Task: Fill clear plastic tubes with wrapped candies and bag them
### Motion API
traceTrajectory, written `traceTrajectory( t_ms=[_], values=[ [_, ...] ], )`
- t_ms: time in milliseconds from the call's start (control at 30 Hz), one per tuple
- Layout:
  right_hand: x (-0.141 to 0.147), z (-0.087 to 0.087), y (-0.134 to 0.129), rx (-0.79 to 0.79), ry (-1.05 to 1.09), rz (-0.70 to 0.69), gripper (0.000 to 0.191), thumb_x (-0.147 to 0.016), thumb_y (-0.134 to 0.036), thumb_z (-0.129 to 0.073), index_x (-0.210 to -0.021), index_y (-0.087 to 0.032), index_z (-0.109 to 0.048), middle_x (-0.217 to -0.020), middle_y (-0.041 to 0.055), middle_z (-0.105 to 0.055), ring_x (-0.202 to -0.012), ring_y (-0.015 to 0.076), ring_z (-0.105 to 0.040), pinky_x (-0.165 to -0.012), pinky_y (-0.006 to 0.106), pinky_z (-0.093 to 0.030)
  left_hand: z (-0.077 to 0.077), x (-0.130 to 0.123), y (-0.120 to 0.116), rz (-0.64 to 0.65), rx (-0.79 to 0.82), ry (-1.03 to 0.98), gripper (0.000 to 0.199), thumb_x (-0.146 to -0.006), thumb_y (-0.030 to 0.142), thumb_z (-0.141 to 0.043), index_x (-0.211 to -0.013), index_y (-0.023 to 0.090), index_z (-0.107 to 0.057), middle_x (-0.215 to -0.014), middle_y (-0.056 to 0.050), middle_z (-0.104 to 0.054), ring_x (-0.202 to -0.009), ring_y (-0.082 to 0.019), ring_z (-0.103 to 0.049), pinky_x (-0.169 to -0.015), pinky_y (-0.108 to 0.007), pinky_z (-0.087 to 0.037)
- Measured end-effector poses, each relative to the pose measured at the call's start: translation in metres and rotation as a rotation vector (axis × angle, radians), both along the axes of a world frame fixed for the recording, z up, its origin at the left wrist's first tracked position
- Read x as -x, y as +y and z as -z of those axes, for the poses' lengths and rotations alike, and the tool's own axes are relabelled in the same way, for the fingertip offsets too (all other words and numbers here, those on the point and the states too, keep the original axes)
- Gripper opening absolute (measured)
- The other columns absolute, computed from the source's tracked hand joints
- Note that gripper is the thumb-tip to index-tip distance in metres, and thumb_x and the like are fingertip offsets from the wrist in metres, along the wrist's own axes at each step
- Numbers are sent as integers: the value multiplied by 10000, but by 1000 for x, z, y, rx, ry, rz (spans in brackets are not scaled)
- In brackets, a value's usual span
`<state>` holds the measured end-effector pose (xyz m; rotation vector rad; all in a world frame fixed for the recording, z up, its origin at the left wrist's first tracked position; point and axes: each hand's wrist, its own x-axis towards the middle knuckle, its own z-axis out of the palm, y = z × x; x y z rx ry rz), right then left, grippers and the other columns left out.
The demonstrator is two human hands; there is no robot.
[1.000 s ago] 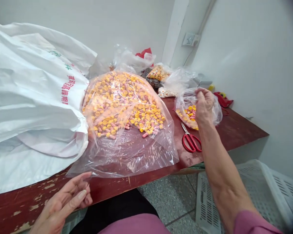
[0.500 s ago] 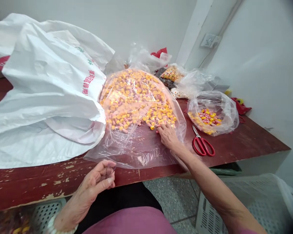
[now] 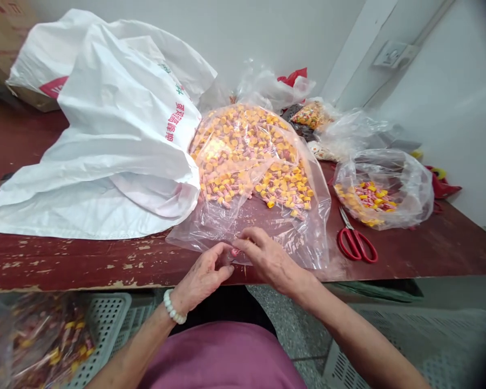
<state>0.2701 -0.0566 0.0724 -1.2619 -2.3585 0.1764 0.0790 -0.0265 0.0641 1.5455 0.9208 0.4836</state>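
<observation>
My right hand (image 3: 263, 256) is closed on a small pink piece (image 3: 235, 252), which shows just under its fingertips near the table's front edge. Close beside it is my left hand (image 3: 206, 270), thumb and fingers apart and curved, the fingertips almost at the pink piece; whether they touch it I cannot tell. Both hands are over the near edge of a clear plastic bag (image 3: 263, 221) spread on the table. Inside its far part lies a heap of small pink pieces with yellow caps (image 3: 247, 146).
Left of the heap lies a big white sack (image 3: 121, 146). Red-handled scissors (image 3: 356, 243) and another clear bag (image 3: 413, 189) with pink and yellow pieces are to the right. Below the red table (image 3: 65, 265) stand a perforated basket (image 3: 109, 324) and a pale crate (image 3: 348, 356).
My right hand has come back from the heap toward the front edge with a small pink piece. My left hand has moved up and right to meet it. The view has shifted left.
</observation>
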Motion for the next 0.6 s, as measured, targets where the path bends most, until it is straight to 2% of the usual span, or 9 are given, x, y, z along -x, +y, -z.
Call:
traceTrajectory(
  t_ms=[100,200,267,333,400,467,533,600],
  values=[
    [13,-5,-8,3,-21,-48,342,-895,-134,-470,-1234,-170,-467,-1102,121,-549,-968,203,-526,-797,346,-504,-2,-4,0,18,-55,-16,144,-780,193,-522,-915,164,-564,-853,-25,-567,-824,-170,-497,-760,-280,-403],
    [19,-8,-13,41,71,-80,492,-866,-55,-424,-1343,-155,-357,-1139,128,-564,-999,203,-527,-867,377,-488,-5,-5,-2,21,14,-126,215,-770,205,-546,-980,162,-572,-940,-47,-591,-903,-191,-514,-812,-297,-415],
    [21,-8,-15,40,202,-102,568,-839,-16,-377,-1382,-165,-300,-1185,120,-559,-1058,193,-524,-923,380,-469,-5,-4,-3,9,115,-207,253,-757,237,-587,-999,165,-572,-922,-42,-592,-833,-169,-520,-723,-265,-428],
    [20,-6,-13,44,343,-66,568,-831,-22,-366,-1374,-182,-313,-1222,112,-550,-1102,181,-525,-942,368,-465,-4,-2,-3,-32,234,-246,206,-773,322,-594,-899,159,-580,-778,-14,-564,-661,-121,-479,-564,-218,-377],
    [12,3,-3,60,438,47,500,-838,-53,-386,-1318,-196,-385,-1213,98,-560,-1078,173,-549,-908,346,-486,-1,-1,-2,-107,320,-236,313,-818,448,-528,-747,145,-567,-614,13,-480,-525,-86,-389,-467,-200,-285],
    [-4,18,15,50,439,225,391,-839,-85,-413,-1210,-192,-475,-1111,90,-589,-965,172,-582,-830,334,-509,1,0,-1,-193,352,-212,446,-828,532,-477,-635,135,-543,-512,27,-401,-458,-70,-335,-433,-197,-232],
    [-25,36,38,-26,352,409,308,-822,-102,-431,-1108,-164,-526,-1014,105,-574,-880,188,-573,-785,354,-507,3,0,1,-255,374,-218,460,-799,534,-512,-576,132,-525,-456,36,-361,-414,-60,-312,-414,-195,-204],
    [-44,52,61,-87,212,531,305,-803,-109,-450,-1097,-121,-531,-1039,149,-536,-941,227,-540,-838,394,-477,3,0,3,-302,450,-284,415,-775,479,-538,-541,139,-495,-426,43,-337,-373,-53,-291,-391,-193,-181]
  ],
)
